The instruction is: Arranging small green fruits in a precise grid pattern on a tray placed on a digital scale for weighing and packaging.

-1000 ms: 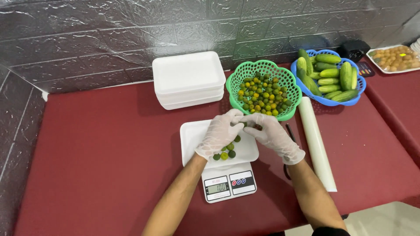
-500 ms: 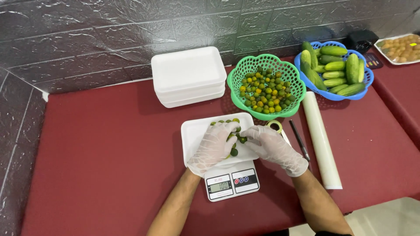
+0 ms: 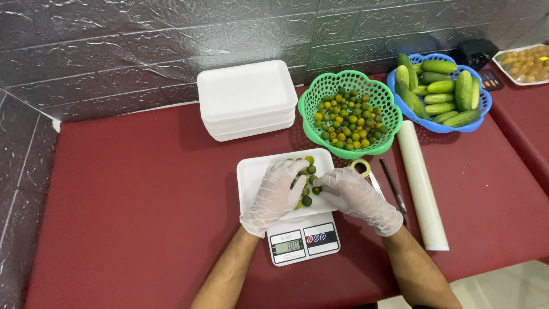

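Observation:
A white foam tray [image 3: 253, 171] rests on a small digital scale [image 3: 303, 243] on the red table. Several small green and yellow round fruits [image 3: 309, 170] lie in the tray. My left hand [image 3: 276, 193], in a clear glove, lies over the tray with its fingers spread on the fruits. My right hand [image 3: 354, 197], also gloved, comes in from the right, and its fingertips touch a fruit near the tray's middle. I cannot tell whether either hand grips a fruit. A green basket [image 3: 350, 113] full of the same fruits stands just behind the tray.
A stack of empty white foam trays [image 3: 247, 98] sits at the back. A blue basket of cucumbers [image 3: 440, 94] stands at the right, with a roll of cling film [image 3: 420, 183], a tape roll [image 3: 360, 166] and a knife [image 3: 392, 184] beside the scale. Another tray of food [image 3: 526, 62] lies far right.
Both hands have come down from the green basket onto the tray on the scale and spread over the fruits. The view has shifted slightly.

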